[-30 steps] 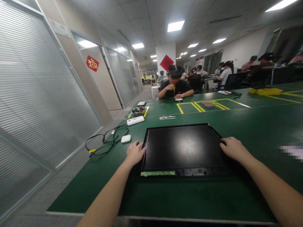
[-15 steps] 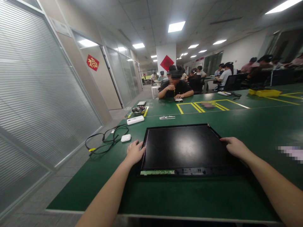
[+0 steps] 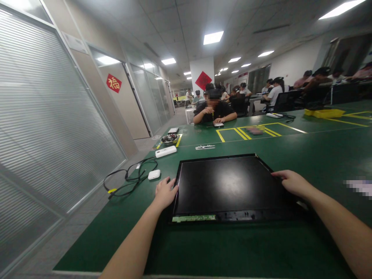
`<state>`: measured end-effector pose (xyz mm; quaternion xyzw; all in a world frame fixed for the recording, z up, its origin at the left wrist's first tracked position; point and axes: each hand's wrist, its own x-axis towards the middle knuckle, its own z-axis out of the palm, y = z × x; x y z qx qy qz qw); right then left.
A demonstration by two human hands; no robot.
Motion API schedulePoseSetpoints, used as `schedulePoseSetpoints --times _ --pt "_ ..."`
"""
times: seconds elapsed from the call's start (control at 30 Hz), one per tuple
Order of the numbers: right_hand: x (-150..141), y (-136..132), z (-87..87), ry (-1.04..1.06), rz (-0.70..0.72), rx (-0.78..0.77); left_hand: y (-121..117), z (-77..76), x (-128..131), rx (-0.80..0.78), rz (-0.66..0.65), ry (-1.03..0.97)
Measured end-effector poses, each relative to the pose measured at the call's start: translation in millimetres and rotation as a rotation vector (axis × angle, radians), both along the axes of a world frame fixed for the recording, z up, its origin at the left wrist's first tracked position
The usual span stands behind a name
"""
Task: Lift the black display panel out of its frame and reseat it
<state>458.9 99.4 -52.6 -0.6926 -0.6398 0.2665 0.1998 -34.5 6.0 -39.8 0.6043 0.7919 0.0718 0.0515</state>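
A black flat display panel (image 3: pixel 221 186) lies face up on the green table (image 3: pixel 203 248) in front of me. Along its near edge runs a black strip with a green circuit board (image 3: pixel 194 218) at the left end. My left hand (image 3: pixel 166 192) grips the panel's left edge, thumb on the frame. Over on the opposite side, my right hand (image 3: pixel 293 184) holds the right edge, its fingertips at the upper part of the frame. Some fingers of both hands are hidden behind the edges.
Left of the panel are a white case (image 3: pixel 154 174), a white power bank (image 3: pixel 166 151) and a looped black cable (image 3: pixel 128 180). Beyond lie small white strips (image 3: pixel 205 147) and a metal bowl (image 3: pixel 169 139) of parts. A person (image 3: pixel 215 108) sits across the table; a yellow tray (image 3: pixel 324 113) stands right.
The view has shifted slightly, so the table things appear a little lower. Both hands stay at the panel's sides, and the panel has hardly moved.
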Motion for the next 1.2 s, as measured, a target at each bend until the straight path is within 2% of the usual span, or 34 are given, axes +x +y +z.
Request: schedulePoseSetpoints --times 0.2,0.37,0.5,0.9,1.2 --pt "-2.1 -2.3 2.2 0.017 0.004 -0.031 0.2 -0.8 -0.7 -0.004 -0.007 0.004" --pt "-6.0 -1.5 -8.7 -0.102 -0.030 0.142 1.0 -1.5 -0.6 -0.001 -0.015 0.005" --pt "-6.6 0.4 -12.5 -0.163 -0.039 0.204 1.4 -2.3 -0.8 0.007 -0.018 0.011" --pt "-9.3 -3.8 -13.0 -0.262 -0.039 0.221 -1.1 -0.2 1.7 -0.018 -0.016 0.007" --pt "-0.3 4.7 -24.1 -0.267 -0.012 0.255 -3.2 2.4 4.6 -0.030 -0.007 -0.009"
